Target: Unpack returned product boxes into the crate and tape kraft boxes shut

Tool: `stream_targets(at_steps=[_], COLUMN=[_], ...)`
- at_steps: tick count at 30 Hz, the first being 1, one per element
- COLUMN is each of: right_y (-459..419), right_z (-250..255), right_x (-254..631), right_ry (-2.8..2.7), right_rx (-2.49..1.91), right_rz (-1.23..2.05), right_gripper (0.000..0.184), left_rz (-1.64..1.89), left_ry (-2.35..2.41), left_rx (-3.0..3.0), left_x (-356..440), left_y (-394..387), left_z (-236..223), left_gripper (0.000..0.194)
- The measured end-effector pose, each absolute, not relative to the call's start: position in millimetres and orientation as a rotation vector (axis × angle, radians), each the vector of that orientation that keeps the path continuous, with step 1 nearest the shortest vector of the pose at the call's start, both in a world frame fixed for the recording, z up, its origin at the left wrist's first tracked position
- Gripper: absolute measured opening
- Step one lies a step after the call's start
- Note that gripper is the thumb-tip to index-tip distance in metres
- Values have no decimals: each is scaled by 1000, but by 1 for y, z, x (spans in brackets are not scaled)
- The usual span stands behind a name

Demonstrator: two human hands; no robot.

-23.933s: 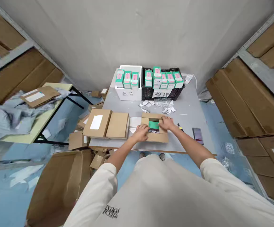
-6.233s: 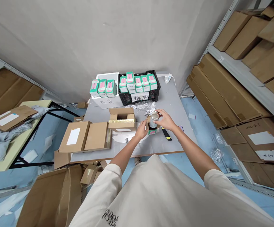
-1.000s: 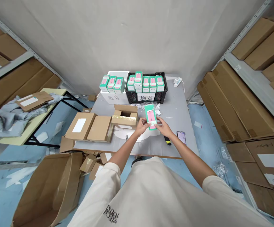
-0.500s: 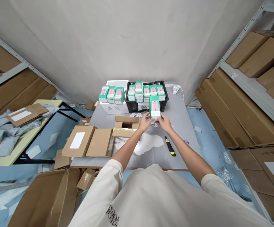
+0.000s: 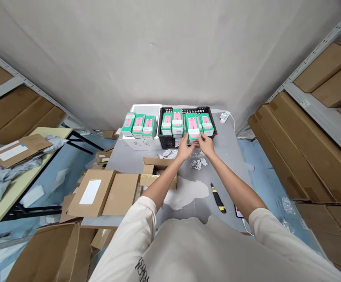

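one green-and-pink box (image 5: 193, 124) is clamped by its near end between the left hand (image 5: 184, 149) and the right hand (image 5: 206, 146), which come close together with fingers curled in on its left and right edges. the box tilts over the near part of a black crate (image 5: 167, 141); whether it touches the boxes below cannot be told. both wrists bend inward. the left forearm (image 5: 165, 178) slants far and right, passing over an open carton (image 5: 149, 178) and hiding its middle; the right forearm (image 5: 227, 179) slants far and left, with the elbow out wide.

similar green boxes (image 5: 177, 120) stand in the crate, left and right of the held one. just left of the crate, three more green boxes (image 5: 138, 124) lean in a white bin (image 5: 145, 145). crumpled paper (image 5: 198, 163) lies just near of the hands. nearer and right is a black-and-yellow knife (image 5: 218, 199); two closed brown boxes (image 5: 107, 194) sit near left on the grey table (image 5: 231, 162).
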State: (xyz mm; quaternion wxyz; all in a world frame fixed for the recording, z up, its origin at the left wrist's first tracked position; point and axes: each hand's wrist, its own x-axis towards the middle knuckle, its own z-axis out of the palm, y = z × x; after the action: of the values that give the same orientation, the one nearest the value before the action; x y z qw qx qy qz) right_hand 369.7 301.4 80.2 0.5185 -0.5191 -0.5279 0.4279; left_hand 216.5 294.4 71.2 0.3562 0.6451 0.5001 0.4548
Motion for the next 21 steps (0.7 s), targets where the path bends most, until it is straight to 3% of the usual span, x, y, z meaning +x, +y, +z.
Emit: stream_targets(at_steps=[11,21], right_y=[355,349], right_z=[63,52], right_x=[347,347], right_ry=[-999,-1095], right_rx=[-1271,-1298], right_rz=[1040,990], right_gripper=[47,53], left_rz=[1342,1256], left_ry=[1233,1258], left_rx=[1546,1487], left_x=[204,201], left_y=[311,300], left_z=[49,37], left_gripper=[59,39])
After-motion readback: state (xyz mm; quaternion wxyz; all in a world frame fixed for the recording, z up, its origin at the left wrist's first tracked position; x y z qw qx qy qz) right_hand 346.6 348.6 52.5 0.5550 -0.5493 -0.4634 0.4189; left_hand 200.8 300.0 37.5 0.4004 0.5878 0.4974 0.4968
